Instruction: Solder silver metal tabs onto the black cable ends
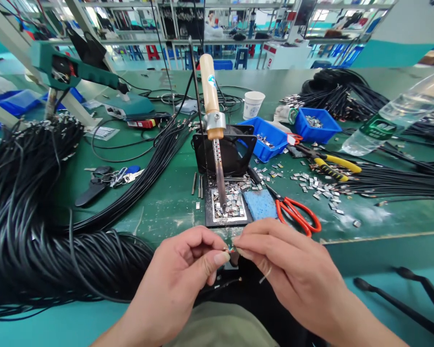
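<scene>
On the left part of the green worktop (166, 205) lies a thick bundle of black cables (54, 255), which hangs over the front edge; to its right rests a bunch of keys (125, 177); nearer to the person, the left hand (183, 274) pinches some thin coloured wires (231, 249) between thumb and forefinger; these wires are in front of the worktop edge, between the two hands, and their exact ends are too small to tell; behind them a soldering iron (212, 91) with wooden handle points down, its tip over small metal shells (235, 202); a black fan (240, 161) stands behind it; a blue sponge (260, 205) lies just beside the shells; the right hand (292, 260) holds the same wires with its fingertips; beyond it are red-handled scissors (299, 216), then yellow-handled pliers (338, 164), and a tilted plastic bottle (378, 127) farther right.
</scene>
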Tool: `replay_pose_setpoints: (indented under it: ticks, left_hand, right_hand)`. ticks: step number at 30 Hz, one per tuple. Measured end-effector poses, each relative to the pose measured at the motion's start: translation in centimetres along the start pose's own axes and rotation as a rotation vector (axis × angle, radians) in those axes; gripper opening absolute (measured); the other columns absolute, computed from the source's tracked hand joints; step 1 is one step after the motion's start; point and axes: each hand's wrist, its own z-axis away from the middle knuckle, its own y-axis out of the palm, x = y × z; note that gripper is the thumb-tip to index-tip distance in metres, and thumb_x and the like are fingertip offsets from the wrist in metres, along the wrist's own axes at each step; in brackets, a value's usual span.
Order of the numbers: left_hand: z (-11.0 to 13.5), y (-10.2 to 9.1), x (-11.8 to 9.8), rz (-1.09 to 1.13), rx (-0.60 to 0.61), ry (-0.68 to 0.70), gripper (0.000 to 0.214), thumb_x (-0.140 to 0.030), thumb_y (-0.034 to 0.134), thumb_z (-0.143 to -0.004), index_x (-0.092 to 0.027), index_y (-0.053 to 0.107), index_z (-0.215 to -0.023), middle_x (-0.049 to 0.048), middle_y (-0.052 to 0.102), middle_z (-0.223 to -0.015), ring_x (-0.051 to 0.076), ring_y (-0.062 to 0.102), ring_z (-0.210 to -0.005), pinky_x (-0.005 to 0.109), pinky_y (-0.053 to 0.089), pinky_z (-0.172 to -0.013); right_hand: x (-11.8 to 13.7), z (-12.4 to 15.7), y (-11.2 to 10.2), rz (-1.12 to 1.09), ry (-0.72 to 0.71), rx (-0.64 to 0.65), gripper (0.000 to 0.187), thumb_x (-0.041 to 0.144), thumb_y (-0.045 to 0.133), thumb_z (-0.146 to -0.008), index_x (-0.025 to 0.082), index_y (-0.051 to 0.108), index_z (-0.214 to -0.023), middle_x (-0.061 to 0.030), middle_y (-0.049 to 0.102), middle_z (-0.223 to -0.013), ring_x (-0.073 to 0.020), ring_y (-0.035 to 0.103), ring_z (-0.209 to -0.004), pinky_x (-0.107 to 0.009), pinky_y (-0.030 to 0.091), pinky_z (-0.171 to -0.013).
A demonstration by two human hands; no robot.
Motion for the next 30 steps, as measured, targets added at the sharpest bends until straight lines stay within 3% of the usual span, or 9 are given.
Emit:
replay_pose_setpoints:
  ticks: [14,20,26,30]
  left_hand:
    - [0.4,0.1,-0.2,-0.033,0.011,-0.001,0.016,-0.032,0.072,-0.092,-0.020,0.072,-0.083,-0.0029,0.057,-0.064,0.014,0.048,-0.059,0.023,0.039,-0.055]
    - [0.5,0.2,-0.3,-0.037,0.025,-0.028,0.015,-0.030,0.071,-0.092,-0.019,0.072,-0.082,-0.0035,0.054,-0.063,0.014,0.045,-0.059,0.023,0.037,-0.055]
    - [0.4,0.4,-0.1,-0.038,0.025,-0.041,0.020,-0.036,0.070,-0.095,-0.020,0.070,-0.085,-0.0046,0.051,-0.064,0.012,0.041,-0.058,0.021,0.034,-0.052]
    - [0.6,0.8,0.1,-0.013,-0.020,-0.063,0.020,-0.038,0.069,-0.096,-0.022,0.067,-0.085,-0.0060,0.050,-0.061,0.012,0.040,-0.054,0.021,0.034,-0.047]
  right_hand:
    - [-0.1,0.2,-0.7,0.086,0.000,0.164,0.017,0.009,0.053,-0.104,0.022,0.064,-0.109,-0.0023,0.071,-0.098,-0.0174,0.067,-0.085,-0.031,0.051,-0.076]
    - [-0.5,0.4,-0.6,0.107,-0.026,0.203,0.025,0.002,0.053,-0.100,0.022,0.063,-0.110,-0.0027,0.071,-0.099,-0.0179,0.066,-0.084,-0.032,0.051,-0.074]
    - [-1.1,0.8,-0.8,0.253,-0.142,0.230,0.027,0.007,0.048,-0.101,0.020,0.061,-0.121,-0.0084,0.072,-0.108,-0.0229,0.068,-0.092,-0.037,0.053,-0.081]
    - [-0.9,0.7,-0.7,0.395,-0.236,0.218,0.027,0.009,0.039,-0.103,0.017,0.060,-0.118,-0.0146,0.072,-0.114,-0.0252,0.069,-0.093,-0.037,0.054,-0.077]
